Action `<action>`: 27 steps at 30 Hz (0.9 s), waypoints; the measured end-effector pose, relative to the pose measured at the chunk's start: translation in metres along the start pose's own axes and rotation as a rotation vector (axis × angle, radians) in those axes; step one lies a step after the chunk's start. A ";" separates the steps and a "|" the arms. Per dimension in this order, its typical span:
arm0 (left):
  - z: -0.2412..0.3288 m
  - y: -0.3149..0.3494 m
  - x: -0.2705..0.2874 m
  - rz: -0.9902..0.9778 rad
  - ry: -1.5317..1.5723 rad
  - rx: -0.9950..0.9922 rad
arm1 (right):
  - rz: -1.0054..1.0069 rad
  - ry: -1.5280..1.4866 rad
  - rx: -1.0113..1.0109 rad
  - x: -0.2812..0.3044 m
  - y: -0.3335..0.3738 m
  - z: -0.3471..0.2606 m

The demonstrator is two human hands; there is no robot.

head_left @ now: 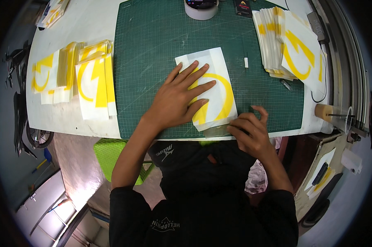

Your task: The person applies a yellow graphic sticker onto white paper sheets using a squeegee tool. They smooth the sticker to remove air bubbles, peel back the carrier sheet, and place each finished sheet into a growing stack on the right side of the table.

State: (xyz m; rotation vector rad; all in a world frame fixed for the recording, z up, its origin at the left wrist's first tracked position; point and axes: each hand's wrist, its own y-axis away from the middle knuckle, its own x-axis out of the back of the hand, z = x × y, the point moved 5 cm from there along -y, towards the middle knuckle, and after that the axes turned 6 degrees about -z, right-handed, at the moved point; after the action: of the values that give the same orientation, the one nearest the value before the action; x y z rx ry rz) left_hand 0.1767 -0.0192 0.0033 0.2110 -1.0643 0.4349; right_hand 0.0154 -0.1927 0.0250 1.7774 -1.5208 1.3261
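A white sheet [214, 92] printed with a yellow ring shape lies slightly tilted on the green cutting mat [153, 41], near the table's front edge. My left hand [175, 96] rests flat across its left part, fingers spread, hiding some of the print. At the sheet's lower right corner is my right hand [251, 131], its fingers curled and thumb bent inward. A clear film strip [216, 131] shows along the sheet's lower edge, reaching toward those fingertips. Whether the right fingers pinch the film or the sheet's corner is too small to make out.
Stacks of similar yellow-printed sheets [96, 82] stand at the left, and another stack [272, 45] at the right. A white round roll [201, 13] and a small dark box [243, 7] sit at the back. A green stool [107, 156] is below the table.
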 end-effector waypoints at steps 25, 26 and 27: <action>0.000 0.002 0.001 -0.053 -0.028 -0.031 | -0.051 -0.129 -0.145 0.003 -0.044 0.023; 0.000 0.002 0.002 -0.051 -0.047 -0.039 | -0.072 -0.147 -0.155 0.004 -0.045 0.025; 0.000 0.004 0.002 -0.065 -0.049 -0.049 | -0.088 -0.173 -0.186 0.004 -0.043 0.027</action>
State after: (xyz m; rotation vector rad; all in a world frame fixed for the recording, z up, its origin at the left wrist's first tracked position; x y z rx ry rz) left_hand 0.1761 -0.0155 0.0051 0.2128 -1.1117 0.3456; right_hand 0.0652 -0.2039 0.0275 1.8544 -1.5797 0.9763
